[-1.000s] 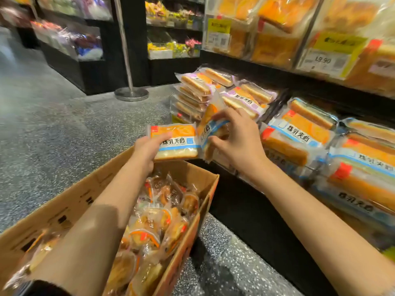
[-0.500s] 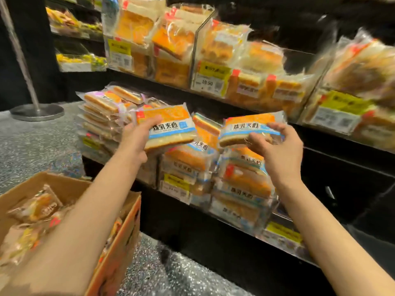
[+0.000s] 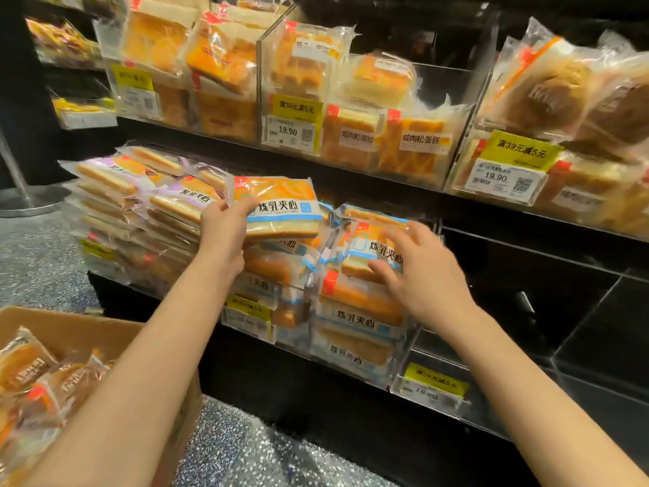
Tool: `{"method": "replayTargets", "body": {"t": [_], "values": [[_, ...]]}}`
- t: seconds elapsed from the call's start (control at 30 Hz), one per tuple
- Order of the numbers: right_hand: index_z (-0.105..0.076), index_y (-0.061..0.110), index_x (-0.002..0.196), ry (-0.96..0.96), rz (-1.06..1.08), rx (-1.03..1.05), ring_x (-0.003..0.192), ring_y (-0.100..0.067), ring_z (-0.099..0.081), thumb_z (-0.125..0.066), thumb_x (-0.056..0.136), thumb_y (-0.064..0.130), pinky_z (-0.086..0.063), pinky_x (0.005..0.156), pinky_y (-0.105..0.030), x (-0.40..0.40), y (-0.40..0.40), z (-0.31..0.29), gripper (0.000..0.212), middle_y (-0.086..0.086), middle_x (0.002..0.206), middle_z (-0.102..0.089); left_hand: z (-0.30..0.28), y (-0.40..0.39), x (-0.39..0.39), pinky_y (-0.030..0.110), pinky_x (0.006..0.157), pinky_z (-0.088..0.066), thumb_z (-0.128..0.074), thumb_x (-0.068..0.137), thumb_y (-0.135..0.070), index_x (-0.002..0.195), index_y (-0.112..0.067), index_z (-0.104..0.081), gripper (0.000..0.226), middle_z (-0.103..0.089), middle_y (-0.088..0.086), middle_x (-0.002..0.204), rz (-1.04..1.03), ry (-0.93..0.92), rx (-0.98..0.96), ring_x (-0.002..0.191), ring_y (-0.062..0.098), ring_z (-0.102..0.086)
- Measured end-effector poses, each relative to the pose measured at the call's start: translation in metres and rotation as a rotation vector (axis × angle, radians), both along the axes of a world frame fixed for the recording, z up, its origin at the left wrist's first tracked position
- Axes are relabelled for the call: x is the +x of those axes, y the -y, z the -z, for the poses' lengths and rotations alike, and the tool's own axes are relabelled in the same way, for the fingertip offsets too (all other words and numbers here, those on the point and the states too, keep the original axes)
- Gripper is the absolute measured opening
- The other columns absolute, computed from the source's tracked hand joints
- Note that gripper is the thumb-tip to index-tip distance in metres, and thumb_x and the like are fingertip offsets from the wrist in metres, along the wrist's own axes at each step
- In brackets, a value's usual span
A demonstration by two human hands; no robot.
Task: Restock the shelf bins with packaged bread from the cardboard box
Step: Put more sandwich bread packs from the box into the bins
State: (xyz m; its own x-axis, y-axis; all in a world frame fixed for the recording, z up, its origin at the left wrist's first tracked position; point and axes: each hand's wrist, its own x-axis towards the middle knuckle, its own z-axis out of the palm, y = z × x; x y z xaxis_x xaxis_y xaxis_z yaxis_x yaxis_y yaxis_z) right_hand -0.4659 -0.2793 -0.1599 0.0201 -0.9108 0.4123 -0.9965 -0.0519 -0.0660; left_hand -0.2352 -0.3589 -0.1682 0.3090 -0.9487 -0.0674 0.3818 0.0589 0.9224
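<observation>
**Around the bread aisle**

A grey speckled floor [image 3: 31,261] fills the left edge and the lower middle of the frame. At the far left a slanted metal pole [image 3: 12,166] meets a round metal base [image 3: 33,202] resting on that floor. In the upper left, a darker neighbouring display [image 3: 66,61] holds blurred, colourful packets that cannot be made out. At right of centre, glossy black panels [image 3: 562,300] reflect faint streaks of light. Yellow price tags [image 3: 296,107] read 19.90.
</observation>
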Motion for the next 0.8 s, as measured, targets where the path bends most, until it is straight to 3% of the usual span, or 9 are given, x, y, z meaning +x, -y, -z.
{"method": "replayTargets", "body": {"t": [0.07, 0.13, 0.23, 0.33, 0.5, 0.57, 0.63, 0.7, 0.8], "values": [[-0.030, 0.030, 0.148, -0.048, -0.116, 0.130, 0.139, -0.026, -0.027, -0.035, 0.095, 0.056, -0.023, 0.112, -0.037, 0.002, 0.006, 0.009, 0.059, -0.006, 0.150, -0.029, 0.002, 0.002, -0.003, 0.012, 0.037, -0.044, -0.063, 0.090, -0.022, 0.127, -0.012, -0.050, 0.040, -0.066, 0.001, 0.093, -0.032, 0.008, -0.013, 0.064, 0.005, -0.065], [-0.020, 0.034, 0.151, -0.060, -0.129, 0.197, 0.142, -0.024, -0.020, -0.024, 0.095, 0.060, -0.018, 0.115, -0.037, 0.007, 0.011, 0.011, 0.062, -0.006, 0.155, -0.023, 0.004, 0.005, -0.002, 0.015, 0.043, -0.048, -0.064, 0.089, -0.022, 0.133, -0.009, -0.047, 0.049, -0.066, 0.005, 0.099, -0.089, -0.001, -0.029, 0.070, 0.007, -0.066], [-0.012, 0.034, 0.152, -0.089, -0.109, 0.226, 0.147, -0.025, -0.007, -0.016, 0.094, 0.064, -0.010, 0.119, -0.043, 0.018, 0.020, 0.011, 0.066, -0.009, 0.160, -0.013, 0.005, 0.005, 0.002, 0.022, 0.054, -0.052, -0.067, 0.088, -0.020, 0.127, -0.006, -0.051, 0.045, -0.066, 0.009, 0.105, -0.151, 0.008, -0.048, 0.076, 0.011, -0.067], [-0.005, 0.033, 0.153, -0.161, -0.047, 0.243, 0.148, -0.026, 0.008, -0.015, 0.094, 0.066, -0.001, 0.119, -0.050, 0.023, 0.024, 0.015, 0.068, -0.010, 0.161, 0.002, 0.006, 0.004, 0.008, 0.020, 0.053, -0.050, -0.067, 0.088, -0.022, 0.112, -0.011, -0.055, 0.029, -0.067, 0.005, 0.099, -0.166, 0.019, -0.042, 0.076, 0.010, -0.066], [0.002, 0.027, 0.154, -0.184, -0.010, 0.218, 0.146, -0.028, 0.016, -0.011, 0.092, 0.067, 0.005, 0.119, -0.049, 0.029, 0.013, 0.014, 0.075, -0.013, 0.160, 0.012, 0.007, 0.001, 0.020, 0.029, 0.066, -0.053, -0.068, 0.088, -0.021, 0.119, -0.005, -0.057, 0.037, -0.067, 0.010, 0.104, -0.097, 0.125, -0.022, 0.081, 0.014, -0.065], [0.005, 0.023, 0.153, -0.078, -0.088, 0.123, 0.146, -0.024, 0.017, -0.017, 0.091, 0.068, 0.005, 0.120, -0.045, 0.037, 0.009, 0.005, 0.080, -0.011, 0.160, 0.014, 0.008, -0.001, 0.021, 0.041, 0.081, -0.056, -0.068, 0.087, -0.019, 0.108, -0.007, -0.059, 0.026, -0.067, 0.013, 0.098, -0.079, 0.153, -0.025, 0.089, 0.023, -0.066], [0.006, 0.025, 0.153, 0.034, -0.271, 0.046, 0.147, -0.020, 0.014, -0.035, 0.088, 0.067, 0.000, 0.121, -0.040, 0.050, 0.012, -0.011, 0.087, -0.007, 0.160, 0.011, 0.009, -0.003, 0.020, 0.045, 0.085, -0.055, -0.069, 0.087, -0.019, 0.097, -0.007, -0.060, 0.018, -0.067, 0.011, 0.091, -0.071, 0.193, -0.033, 0.091, 0.026, -0.067], [0.004, 0.030, 0.152, 0.077, -0.439, 0.099, 0.148, -0.019, 0.007, -0.054, 0.083, 0.064, -0.006, 0.121, -0.041, 0.067, 0.025, -0.028, 0.096, -0.006, 0.161, 0.006, 0.010, -0.003, 0.019, 0.043, 0.083, -0.056, -0.069, 0.086, -0.018, 0.098, -0.009, -0.064, 0.016, -0.069, 0.008, 0.088, -0.037, 0.197, -0.057, 0.086, 0.023, -0.068], [-0.001, 0.035, 0.152, 0.049, -0.547, 0.245, 0.148, -0.023, -0.009, -0.065, 0.076, 0.063, -0.012, 0.118, -0.052, 0.091, 0.053, -0.038, 0.103, -0.007, 0.160, -0.012, 0.014, -0.003, 0.015, 0.037, 0.087, -0.052, -0.069, 0.086, -0.016, 0.102, -0.010, -0.065, 0.018, -0.066, -0.002, 0.082, -0.045, 0.213, -0.104, 0.088, 0.018, -0.065]]}}
